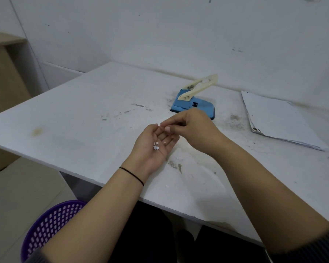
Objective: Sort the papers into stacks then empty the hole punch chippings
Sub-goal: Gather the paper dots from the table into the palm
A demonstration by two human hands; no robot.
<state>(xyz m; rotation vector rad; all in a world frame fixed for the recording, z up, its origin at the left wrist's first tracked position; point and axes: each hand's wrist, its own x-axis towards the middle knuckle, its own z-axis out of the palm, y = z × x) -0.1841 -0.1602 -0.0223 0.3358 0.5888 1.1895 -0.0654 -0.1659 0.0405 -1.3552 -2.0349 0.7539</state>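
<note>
Right hand (190,128) grip pinched — on what cannot be told; chippings (156,146) cupped in open left hand (154,147) — easily spilled by a tilt.

purple basket (51,224) on floor, btm-left | wood cabinet (4,82) far left

Punch (193,106): blue, lying on worktop (84,114) far centre, cream base cover swung open, tilted up toward far right. Papers (279,120): white stack, flat on worktop at far right, near-left corner punched, edges slightly uneven. Chippings (156,146): few small white discs in upturned left palm, above worktop centre.
</note>
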